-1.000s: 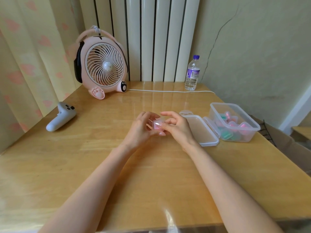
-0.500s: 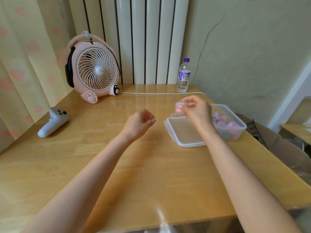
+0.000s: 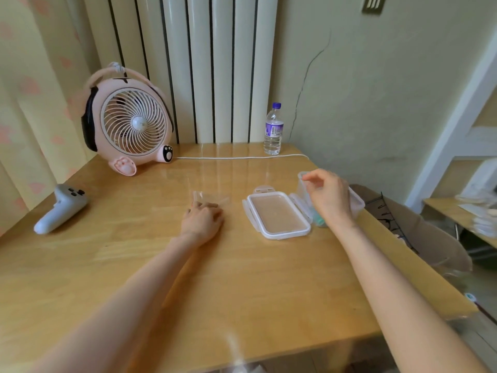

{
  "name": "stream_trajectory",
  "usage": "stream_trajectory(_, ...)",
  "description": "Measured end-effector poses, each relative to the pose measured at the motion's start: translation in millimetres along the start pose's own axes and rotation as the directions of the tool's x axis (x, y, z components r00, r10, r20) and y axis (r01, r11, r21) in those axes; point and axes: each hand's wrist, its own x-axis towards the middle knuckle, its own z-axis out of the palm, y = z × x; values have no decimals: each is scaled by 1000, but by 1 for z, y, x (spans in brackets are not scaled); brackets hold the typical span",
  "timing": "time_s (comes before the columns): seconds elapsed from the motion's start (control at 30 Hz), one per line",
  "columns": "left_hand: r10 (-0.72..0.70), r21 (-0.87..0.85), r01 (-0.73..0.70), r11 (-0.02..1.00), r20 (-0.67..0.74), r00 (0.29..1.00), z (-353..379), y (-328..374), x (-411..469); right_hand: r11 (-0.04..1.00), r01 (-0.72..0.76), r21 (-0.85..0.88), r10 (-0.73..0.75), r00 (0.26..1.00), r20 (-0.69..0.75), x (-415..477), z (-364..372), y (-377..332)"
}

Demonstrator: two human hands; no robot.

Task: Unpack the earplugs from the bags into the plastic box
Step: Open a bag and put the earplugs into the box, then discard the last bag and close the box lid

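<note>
The clear plastic box [image 3: 357, 203] stands at the table's right edge, mostly hidden by my right hand [image 3: 328, 198]. That hand hovers over the box with its fingers loosely bent down into it, and nothing shows between them. A teal earplug piece [image 3: 320, 221] shows through the box wall below my wrist. The box's lid [image 3: 278, 214] lies flat just left of the box. An empty clear bag [image 3: 213, 197] lies on the table in the middle. My left hand [image 3: 203, 220] rests palm down on the table with its fingertips on the bag's near edge.
A pink desk fan [image 3: 129, 125] stands at the back left, and its white cable [image 3: 242, 157] runs along the back edge. A water bottle [image 3: 273, 129] stands at the back right. A grey controller [image 3: 60, 208] lies at the left. A cardboard box [image 3: 419, 232] sits beyond the table's right edge.
My right hand carried the pink earplug case from the centre over to the box, and the case is no longer visible. My left hand dropped onto the table at the empty bag.
</note>
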Motion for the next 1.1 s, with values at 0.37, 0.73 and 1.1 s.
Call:
stream_trajectory(0.37,118,-724,-257,640,-237,964,-45,52,-32,966,154,205,-230,874,427,-29,22,-36)
stream_trajectory(0.73,333,-874,-200,443,-47,942,-28,140,-69,900,-126,418,-17,946,323,-66,-77,-5)
stream_trajectory(1.1,604,-788,-415,454,-70,794,11,259,-132,886,-409,218,317,877,360,-153,-214,77)
